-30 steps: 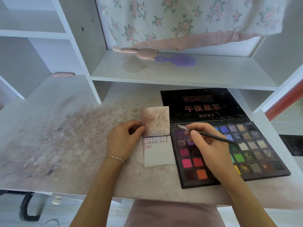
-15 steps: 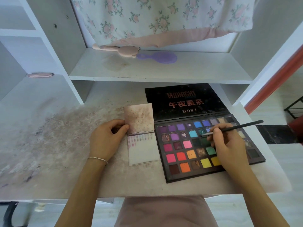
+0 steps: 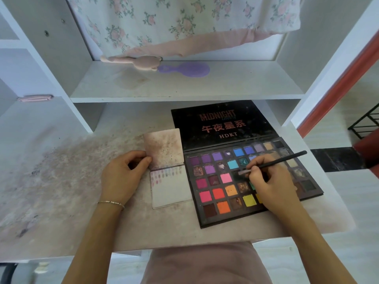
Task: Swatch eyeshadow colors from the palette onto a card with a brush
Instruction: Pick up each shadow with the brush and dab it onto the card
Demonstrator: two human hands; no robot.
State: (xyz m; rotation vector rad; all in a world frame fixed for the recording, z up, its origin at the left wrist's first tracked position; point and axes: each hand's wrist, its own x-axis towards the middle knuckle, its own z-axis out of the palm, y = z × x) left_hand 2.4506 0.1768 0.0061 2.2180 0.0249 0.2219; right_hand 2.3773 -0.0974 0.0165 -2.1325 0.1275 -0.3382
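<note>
— Head view: where's everything?

— Palette (image 3: 252,181) lies open on the surface (image 3: 61,181), card (image 3: 171,186) just left of it. Right hand (image 3: 270,185) is pinched around the brush (image 3: 272,163), tip in a dark pan.

— And the left hand (image 3: 123,177)?

— Curled, thumb and fingers pressing the card's flap edge.

— Handling?

— Brush looks light and stiff; a low, pencil-style grip suits it. Powder seems crumbly, card thin and likely to slide.
</note>
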